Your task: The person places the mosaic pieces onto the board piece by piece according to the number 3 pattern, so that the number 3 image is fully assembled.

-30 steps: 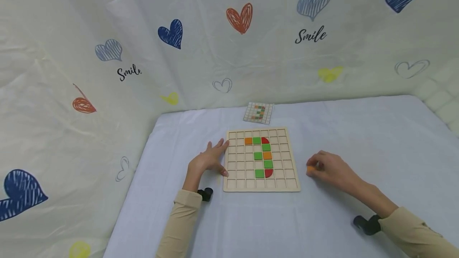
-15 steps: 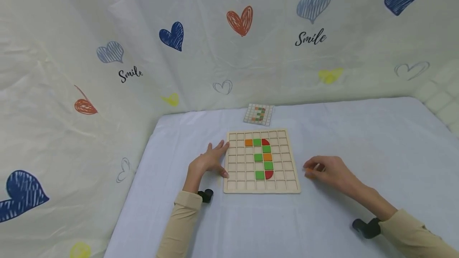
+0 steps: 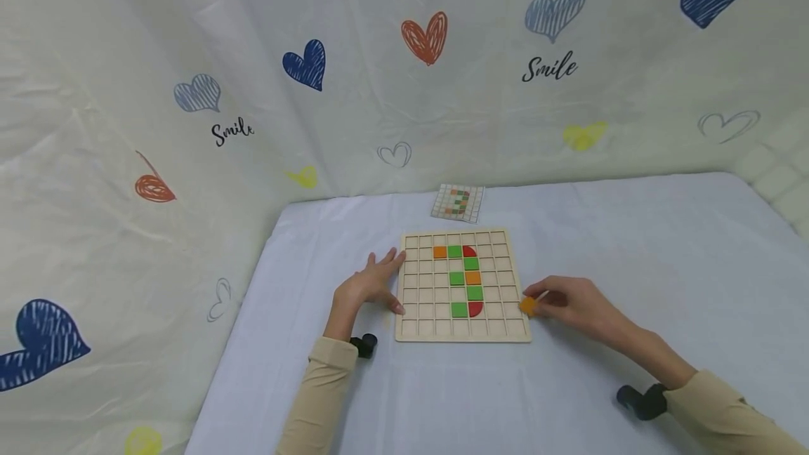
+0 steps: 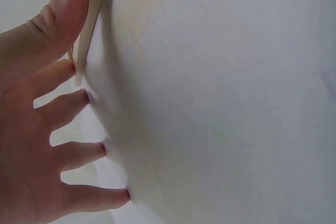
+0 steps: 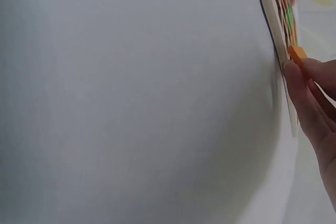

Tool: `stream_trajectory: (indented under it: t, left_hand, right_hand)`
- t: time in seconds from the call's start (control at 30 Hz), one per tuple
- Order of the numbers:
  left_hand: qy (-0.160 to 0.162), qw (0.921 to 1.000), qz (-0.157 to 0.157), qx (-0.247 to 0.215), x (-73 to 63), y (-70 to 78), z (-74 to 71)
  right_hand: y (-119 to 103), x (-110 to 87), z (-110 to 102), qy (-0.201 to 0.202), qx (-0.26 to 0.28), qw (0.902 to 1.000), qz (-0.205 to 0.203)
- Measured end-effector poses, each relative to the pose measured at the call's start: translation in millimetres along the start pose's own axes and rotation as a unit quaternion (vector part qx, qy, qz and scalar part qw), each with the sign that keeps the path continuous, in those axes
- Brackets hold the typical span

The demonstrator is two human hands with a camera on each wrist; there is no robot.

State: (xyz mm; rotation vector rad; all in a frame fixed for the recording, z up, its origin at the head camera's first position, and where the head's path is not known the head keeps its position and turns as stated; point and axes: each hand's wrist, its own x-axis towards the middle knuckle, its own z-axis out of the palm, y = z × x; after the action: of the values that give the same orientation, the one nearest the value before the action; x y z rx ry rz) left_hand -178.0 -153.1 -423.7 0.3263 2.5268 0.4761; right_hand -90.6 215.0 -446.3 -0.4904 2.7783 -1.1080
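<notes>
A wooden grid board point(image 3: 426, 329) lies on the white-covered table, with orange and green square tiles and red rounded-corner tiles set in its cells. My left hand point(image 3: 368, 285) rests against the board's left edge, fingers spread; in the left wrist view the thumb point(image 4: 71, 9) lies along the board's edge and the fingertips touch the cloth. My right hand point(image 3: 571, 302) pinches an orange tile point(image 3: 528, 307) between thumb and fingers at the board's right edge. The right wrist view shows that tile point(image 5: 297, 54) beside the board's rim.
Behind the board lies a small pattern card point(image 3: 458, 203) printed with a similar coloured figure. A white curtain point(image 3: 354, 111) with hearts and lettering hangs behind and to the left of the table point(image 3: 632, 230). Dark wrist cameras point(image 3: 642, 402) sit at both sleeve cuffs.
My right hand has moved left with the orange tile, from the cloth beside the board to the board's right edge. The left hand stays on the left edge.
</notes>
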Motion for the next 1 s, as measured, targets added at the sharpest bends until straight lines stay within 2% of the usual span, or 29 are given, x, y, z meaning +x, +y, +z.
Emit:
stream_trajectory:
  t: [0.13, 0.43, 1.0]
  left_hand:
    - [-0.002, 1.0000, -0.001, 0.000, -0.7, 0.2, 0.2]
    - [0.000, 1.0000, -0.001, 0.002, -0.9, -0.9, -0.6]
    - [-0.002, 0.9999, -0.003, 0.010, 1.3, -1.1, -0.8]
  right_hand:
    - [-1, 2.1, 2, -0.011, 0.007, 0.9999, -0.003]
    - [-5, 8.4, 6, -0.002, 0.017, 0.9998, -0.014]
    - [-23, 30.1, 29, -0.020, 0.067, 0.9967, -0.042]
